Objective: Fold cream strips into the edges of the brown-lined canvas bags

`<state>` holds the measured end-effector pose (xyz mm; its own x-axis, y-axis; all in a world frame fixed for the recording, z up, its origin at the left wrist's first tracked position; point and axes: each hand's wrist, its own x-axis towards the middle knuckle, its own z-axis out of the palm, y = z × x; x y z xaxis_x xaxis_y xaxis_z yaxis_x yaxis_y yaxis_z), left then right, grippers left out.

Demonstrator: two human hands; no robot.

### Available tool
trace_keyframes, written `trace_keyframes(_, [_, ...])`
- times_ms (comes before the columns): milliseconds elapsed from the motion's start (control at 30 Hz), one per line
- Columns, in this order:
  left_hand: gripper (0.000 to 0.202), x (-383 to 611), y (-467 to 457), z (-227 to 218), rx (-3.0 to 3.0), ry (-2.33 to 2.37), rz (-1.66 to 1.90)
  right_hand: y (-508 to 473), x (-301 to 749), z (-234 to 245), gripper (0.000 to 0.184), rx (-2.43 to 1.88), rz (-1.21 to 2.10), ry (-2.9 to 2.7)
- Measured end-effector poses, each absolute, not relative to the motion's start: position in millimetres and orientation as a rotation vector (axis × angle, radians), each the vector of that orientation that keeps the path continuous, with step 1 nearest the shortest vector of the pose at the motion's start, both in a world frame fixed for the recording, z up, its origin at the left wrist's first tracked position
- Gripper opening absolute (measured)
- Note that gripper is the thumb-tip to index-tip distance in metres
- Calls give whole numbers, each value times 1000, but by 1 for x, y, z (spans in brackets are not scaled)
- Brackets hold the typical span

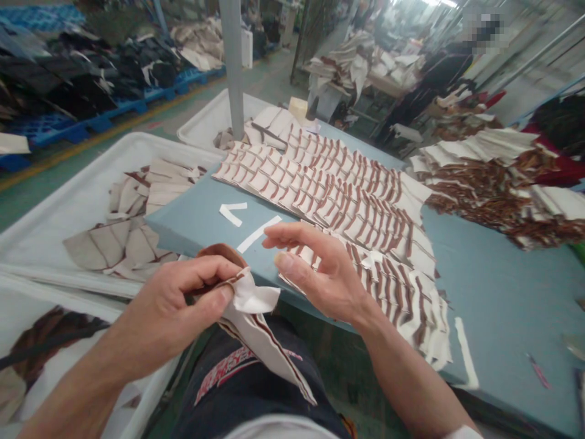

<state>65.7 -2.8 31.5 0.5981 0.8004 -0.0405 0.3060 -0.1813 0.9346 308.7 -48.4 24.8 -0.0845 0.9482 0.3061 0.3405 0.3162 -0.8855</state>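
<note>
My left hand (183,305) is closed, thumb and fingers pinching a stack of beige leather pieces with brown edges (256,329) that hangs down over my lap. My right hand (315,268) hovers just right of it with fingers spread and slightly curled, holding nothing, above the near edge of the blue table (493,292). Several overlapping rows of the same brown-edged pieces (338,189) cover the table from the far left to beside my right wrist.
White trays (68,201) at the left hold loose leather pieces. White tape strips (256,235) lie on the table. A grey post (233,67) rises behind. Heaps of pieces (493,183) lie at the right. A person in dark clothes (439,73) stands far back.
</note>
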Motion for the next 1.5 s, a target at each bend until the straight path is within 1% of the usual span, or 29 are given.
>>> trace_keyframes(167, [26,64,-19,44,1713,1008,509,-30,305,27,39,-904,940,-1943])
trace_keyframes(200, [27,63,-22,45,1721,1017,495,-28,302,26,39,-844,960,-2007])
trace_keyframes(267, [30,60,-26,46,1755,1042,471,-25,297,25,31,-788,951,-2105])
trace_keyframes(333, [31,57,-28,45,1807,1055,456,-25,294,27,23,-834,911,-2175])
trace_keyframes(367, [30,56,-29,44,1837,1043,458,-26,293,29,21,-877,902,-2213])
trace_keyframes(433, [26,56,-31,44,1885,993,471,-27,293,35,24,-952,937,-2278])
trace_keyframes(533, [22,60,-35,48,1868,1016,482,-30,294,46,32,-1029,1120,-2299])
trace_keyframes(667, [22,66,-42,56,1820,1111,454,-34,297,51,40,-1046,1282,-2237])
trace_keyframes(800, [23,63,-44,49,1924,1049,499,-44,298,49,39,-1075,1381,-2163])
trace_keyframes(900, [19,60,-42,39,2083,943,564,-51,299,45,37,-1097,1388,-2108])
trace_keyframes(967, [19,59,-43,32,2199,885,605,-55,299,42,37,-1093,1426,-2061])
trace_keyframes(1033, [22,57,-45,24,2309,822,680,-57,299,38,43,-1022,1599,-1942])
trace_keyframes(1167, [25,46,-50,7,2487,644,748,-64,297,25,57,-863,2065,-1517])
trace_keyframes(1233, [26,40,-50,-3,2519,557,761,-69,294,17,67,-885,2153,-1360])
trace_keyframes(1300, [34,39,-50,-12,2513,515,855,-75,289,9,75,-921,2155,-1257])
trace_keyframes(1367, [42,42,-50,-20,2483,483,966,-80,285,4,74,-922,2118,-1200])
trace_keyframes(1433, [42,47,-51,-26,2426,479,1056,-84,283,2,67,-908,2041,-1222])
trace_keyframes(1500, [35,51,-56,-28,2380,582,1113,-85,284,3,55,-916,1841,-1403])
